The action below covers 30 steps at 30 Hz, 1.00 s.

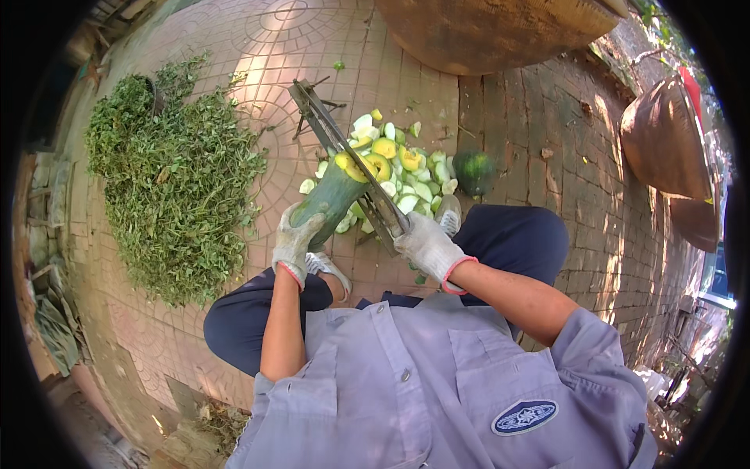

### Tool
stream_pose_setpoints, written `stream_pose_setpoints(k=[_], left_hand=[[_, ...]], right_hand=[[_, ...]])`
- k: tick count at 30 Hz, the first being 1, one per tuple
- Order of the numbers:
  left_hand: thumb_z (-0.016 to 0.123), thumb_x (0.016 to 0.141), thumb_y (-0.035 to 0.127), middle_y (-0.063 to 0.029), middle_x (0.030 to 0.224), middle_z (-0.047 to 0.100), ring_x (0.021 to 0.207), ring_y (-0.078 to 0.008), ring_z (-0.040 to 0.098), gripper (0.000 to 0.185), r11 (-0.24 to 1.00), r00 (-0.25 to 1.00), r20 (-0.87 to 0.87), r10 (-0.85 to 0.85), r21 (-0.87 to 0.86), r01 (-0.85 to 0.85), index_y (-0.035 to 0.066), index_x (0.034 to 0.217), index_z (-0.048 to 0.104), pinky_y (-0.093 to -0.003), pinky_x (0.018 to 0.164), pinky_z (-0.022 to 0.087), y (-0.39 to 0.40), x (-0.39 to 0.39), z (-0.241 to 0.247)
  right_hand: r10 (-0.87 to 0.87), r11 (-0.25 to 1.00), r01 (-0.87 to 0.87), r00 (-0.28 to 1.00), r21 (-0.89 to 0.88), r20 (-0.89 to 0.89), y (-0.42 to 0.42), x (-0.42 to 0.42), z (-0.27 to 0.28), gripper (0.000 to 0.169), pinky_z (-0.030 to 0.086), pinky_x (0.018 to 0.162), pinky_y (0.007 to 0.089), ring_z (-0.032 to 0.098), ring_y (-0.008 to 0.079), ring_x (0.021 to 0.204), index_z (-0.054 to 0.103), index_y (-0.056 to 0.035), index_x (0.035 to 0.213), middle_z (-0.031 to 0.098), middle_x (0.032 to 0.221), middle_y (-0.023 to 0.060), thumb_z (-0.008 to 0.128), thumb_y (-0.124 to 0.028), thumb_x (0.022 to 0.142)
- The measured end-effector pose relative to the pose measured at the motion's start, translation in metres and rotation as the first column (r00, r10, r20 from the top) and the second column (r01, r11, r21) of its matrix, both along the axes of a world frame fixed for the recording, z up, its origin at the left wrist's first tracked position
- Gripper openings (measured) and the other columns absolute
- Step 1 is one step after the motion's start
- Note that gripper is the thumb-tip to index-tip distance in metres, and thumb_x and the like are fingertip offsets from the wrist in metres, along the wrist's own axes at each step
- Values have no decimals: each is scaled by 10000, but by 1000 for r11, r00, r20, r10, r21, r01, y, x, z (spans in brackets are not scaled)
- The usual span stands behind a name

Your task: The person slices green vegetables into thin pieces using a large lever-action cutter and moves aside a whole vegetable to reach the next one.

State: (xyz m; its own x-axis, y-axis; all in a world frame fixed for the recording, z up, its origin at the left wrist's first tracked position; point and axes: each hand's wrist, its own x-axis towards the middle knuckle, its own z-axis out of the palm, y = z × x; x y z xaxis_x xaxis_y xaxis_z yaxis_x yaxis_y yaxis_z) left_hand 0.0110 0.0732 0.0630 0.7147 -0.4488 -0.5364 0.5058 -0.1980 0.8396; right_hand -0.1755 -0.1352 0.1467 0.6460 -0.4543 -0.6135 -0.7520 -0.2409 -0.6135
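Note:
My left hand (297, 237), in a whitish work glove, grips the lower end of a long green pumpkin (329, 202). The pumpkin's far end is cut, with yellow flesh around a hollow middle. Across that cut end lies the blade of a hinged lever cutter (328, 120), which stands on thin metal legs. Its handle end is in my right hand (430, 245), gloved in the same way. Whether the blade is in the flesh cannot be told. Beyond and beneath the cutter, chopped pale-green and yellow pieces (422, 189) are heaped on the paving.
A round, dark green gourd or melon (473, 172) sits right of the heap. Cut green plants (181, 199) form a large pile at the left. Big rounded brown vessels (498, 35) stand at the top and right (665, 140). My shoes (450, 216) flank the cutter's near end.

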Motion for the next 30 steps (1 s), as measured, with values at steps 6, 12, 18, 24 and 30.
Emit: stream_pose_setpoints(k=[6,12,18,24,30], left_hand=[[893,760,133,-120,1199,680,1033,-207,681,732,990,1000,8,10,-143,-9,43,1391,532,-331,889,579,0,3,-39],[842,793,192,-104,1161,690,834,-244,717,685,1000,1000,25,-10,-11,10,100,1399,536,-367,550,597,-6,11,-19],[869,756,117,-104,1117,706,832,-205,709,682,999,987,160,-32,-21,36,69,1370,576,-341,609,599,5,9,-21],[856,747,92,-114,1125,703,856,-228,717,676,998,986,165,25,-58,-15,48,1363,579,-373,650,614,0,9,-20],[823,775,131,-127,1147,695,857,-259,728,643,985,997,76,14,-172,-1,57,1361,572,-384,638,622,-19,14,-4]], right_hand=[[-25,988,29,999,-149,31,11,-25,-83,260,535,782,527,684,480,893,589,18,1084,693,910,300,602,-172,907],[-41,990,33,998,-137,-54,21,-26,-109,286,524,840,546,685,475,951,590,1,1121,690,993,314,587,-209,928],[21,985,-4,995,-170,99,20,-12,-68,279,536,740,508,706,447,831,675,45,969,706,850,289,601,-219,914],[-110,942,74,990,327,93,-29,9,39,116,404,477,299,584,117,563,720,-12,836,621,656,25,703,-114,890],[263,953,-293,925,76,273,-52,21,68,80,426,487,300,561,109,561,685,-6,822,608,654,46,712,-64,870]])
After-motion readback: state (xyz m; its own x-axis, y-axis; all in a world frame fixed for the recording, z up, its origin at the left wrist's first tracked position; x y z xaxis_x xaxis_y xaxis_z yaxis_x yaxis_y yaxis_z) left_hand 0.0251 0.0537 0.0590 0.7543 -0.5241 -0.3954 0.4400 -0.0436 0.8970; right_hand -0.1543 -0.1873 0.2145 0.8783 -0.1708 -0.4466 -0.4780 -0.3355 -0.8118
